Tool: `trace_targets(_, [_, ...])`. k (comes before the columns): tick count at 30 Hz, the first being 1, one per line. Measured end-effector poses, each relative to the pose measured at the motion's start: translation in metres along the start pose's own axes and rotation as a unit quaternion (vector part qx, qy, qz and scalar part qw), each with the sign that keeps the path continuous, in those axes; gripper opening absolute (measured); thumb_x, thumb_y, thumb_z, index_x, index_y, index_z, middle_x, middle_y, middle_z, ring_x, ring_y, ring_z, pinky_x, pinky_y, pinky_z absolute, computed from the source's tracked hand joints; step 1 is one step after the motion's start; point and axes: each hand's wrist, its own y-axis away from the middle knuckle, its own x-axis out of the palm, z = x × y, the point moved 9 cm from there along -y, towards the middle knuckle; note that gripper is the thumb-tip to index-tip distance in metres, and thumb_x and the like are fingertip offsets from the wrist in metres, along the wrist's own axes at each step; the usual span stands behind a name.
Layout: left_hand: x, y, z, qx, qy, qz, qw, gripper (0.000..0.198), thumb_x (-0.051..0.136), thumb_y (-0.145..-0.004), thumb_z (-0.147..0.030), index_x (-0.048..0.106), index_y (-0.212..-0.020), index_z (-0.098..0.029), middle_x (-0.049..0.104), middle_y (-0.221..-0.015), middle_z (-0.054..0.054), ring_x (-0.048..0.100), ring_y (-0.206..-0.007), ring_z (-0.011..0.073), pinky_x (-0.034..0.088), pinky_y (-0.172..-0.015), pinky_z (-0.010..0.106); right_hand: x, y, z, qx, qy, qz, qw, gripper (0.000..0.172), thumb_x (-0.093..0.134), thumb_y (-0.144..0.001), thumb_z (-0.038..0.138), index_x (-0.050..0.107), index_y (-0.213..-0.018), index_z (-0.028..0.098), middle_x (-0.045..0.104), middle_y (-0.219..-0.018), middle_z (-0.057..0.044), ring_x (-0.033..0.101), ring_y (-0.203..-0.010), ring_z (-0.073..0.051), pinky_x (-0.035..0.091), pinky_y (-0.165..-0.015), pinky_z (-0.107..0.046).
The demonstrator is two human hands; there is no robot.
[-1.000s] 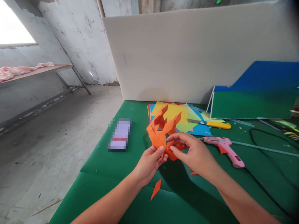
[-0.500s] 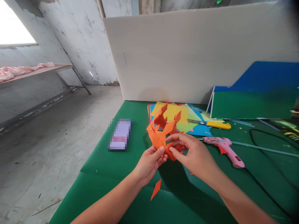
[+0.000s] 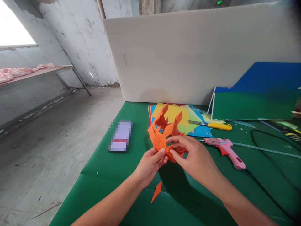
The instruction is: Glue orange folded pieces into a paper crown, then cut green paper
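Observation:
An orange folded paper figure [image 3: 162, 130] with several pointed flaps is held above the green table cover [image 3: 105, 166]. My left hand [image 3: 150, 164] pinches its lower left edge between thumb and fingers. My right hand [image 3: 192, 155] pinches its lower right part, fingers curled over a small fold. A loose orange paper scrap [image 3: 156, 191] lies on the cover just below my left hand.
A stack of coloured paper sheets [image 3: 185, 121] lies behind the figure. A yellow-handled knife [image 3: 215, 125] and a pink glue gun [image 3: 225, 149] with a black cord lie to the right. A blurred flat object [image 3: 120, 136] lies at left. White board [image 3: 188, 53] stands behind; green and blue boards [image 3: 256, 100] lean at right.
My right hand's fingers have shifted slightly on the figure's lower right fold. The figure and my left hand stay nearly where they were.

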Motion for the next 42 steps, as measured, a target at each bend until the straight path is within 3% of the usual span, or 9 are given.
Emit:
trace_targets(9, [0.008,0.001,-0.001,-0.002,0.029,0.025,0.999,0.017,0.071,-0.082,-0.025,0.064,-0.089,-0.011,0.062,-0.079,0.003,0.058,-0.065,0.0074,0.05,-0.064,0.018,0.009,-0.004,-0.012,0.012,-0.071,0.015,0.997,0.034,0.056,-0.082,0.022,0.059,-0.115,0.028,0.069,-0.101,-0.003,0.065,-0.096,-0.02,0.053,-0.079,-0.035])
trace_targets(14, [0.001,-0.003,-0.011,0.011,0.038,0.019,0.999,0.014,0.064,-0.087,-0.024,0.061,-0.095,-0.012,0.06,-0.083,0.003,0.054,-0.061,0.0062,0.047,-0.06,0.019,0.013,-0.004,-0.014,-0.001,-0.046,0.017,0.999,0.04,0.057,-0.081,0.021,0.055,-0.12,0.028,0.067,-0.103,-0.003,0.06,-0.102,-0.021,0.05,-0.086,-0.037])
trace_targets(17, [-0.003,-0.006,-0.018,0.021,0.036,0.016,0.999,0.013,0.063,-0.087,-0.023,0.059,-0.095,-0.013,0.06,-0.085,0.003,0.052,-0.059,0.0055,0.045,-0.058,0.018,0.015,-0.003,-0.015,0.001,-0.023,0.023,0.999,0.045,0.058,-0.081,0.022,0.051,-0.125,0.029,0.064,-0.105,-0.004,0.058,-0.094,-0.021,0.051,-0.08,-0.037])
trace_targets(20, [-0.007,-0.009,-0.021,0.022,0.027,0.01,0.999,0.014,0.064,-0.085,-0.022,0.056,-0.093,-0.014,0.057,-0.077,0.001,0.051,-0.057,0.0056,0.043,-0.056,0.017,0.007,0.002,-0.015,-0.014,-0.004,-0.015,1.0,0.051,0.057,-0.082,0.021,0.045,-0.131,0.03,0.061,-0.111,-0.005,0.056,-0.085,-0.02,0.051,-0.073,-0.035])
trace_targets(23, [-0.013,-0.014,-0.025,0.033,0.004,-0.003,0.999,0.017,0.066,-0.083,-0.023,0.051,-0.087,-0.015,0.055,-0.072,-0.001,0.05,-0.054,0.0057,0.042,-0.054,0.017,-0.011,0.012,-0.023,-0.021,0.021,-0.08,0.996,0.043,0.054,-0.086,0.025,0.046,-0.128,0.028,0.059,-0.105,-0.006,0.055,-0.083,-0.02,0.049,-0.074,-0.035])
trace_targets(27, [-0.029,-0.02,-0.034,0.059,-0.044,-0.065,0.995,0.02,0.067,-0.083,-0.025,0.049,-0.086,-0.016,0.055,-0.068,-0.001,0.052,-0.053,0.0059,0.043,-0.054,0.017,-0.037,0.035,-0.068,0.02,0.061,-0.134,0.989,0.03,0.055,-0.087,0.031,0.052,-0.117,0.027,0.058,-0.101,-0.005,0.055,-0.079,-0.019,0.048,-0.072,-0.035])
trace_targets(32, [-0.04,-0.023,-0.048,0.096,-0.069,-0.109,0.987,0.017,0.069,-0.081,-0.02,0.055,-0.089,-0.015,0.059,-0.072,0.0,0.058,-0.058,0.0071,0.045,-0.057,0.018,-0.09,0.069,-0.154,0.18,0.112,-0.222,0.952,0.029,0.058,-0.082,0.046,0.053,-0.103,0.026,0.058,-0.088,-0.007,0.059,-0.072,-0.024,0.049,-0.057,-0.036])
trace_targets(38, [-0.042,-0.017,-0.061,0.143,-0.07,-0.145,0.977,0.015,0.056,-0.085,-0.008,0.057,-0.1,-0.011,0.061,-0.101,0.009,0.069,-0.081,0.0146,0.052,-0.082,0.029,-0.113,0.084,-0.201,0.281,0.138,-0.174,0.934,0.029,0.06,-0.079,0.052,0.049,-0.087,0.027,0.06,-0.082,-0.011,0.063,-0.055,-0.023,0.046,-0.047,-0.034])
trace_targets(42, [-0.049,-0.002,-0.059,0.19,-0.048,-0.197,0.96,0.021,0.059,-0.079,-0.005,0.051,-0.094,-0.017,0.056,-0.09,0.001,0.069,-0.08,0.0157,0.051,-0.08,0.031,-0.105,0.089,-0.221,0.266,0.102,-0.149,0.947,0.029,0.067,-0.075,0.048,0.049,-0.085,0.027,0.063,-0.069,-0.009,0.062,-0.045,-0.023,0.04,-0.039,-0.033])
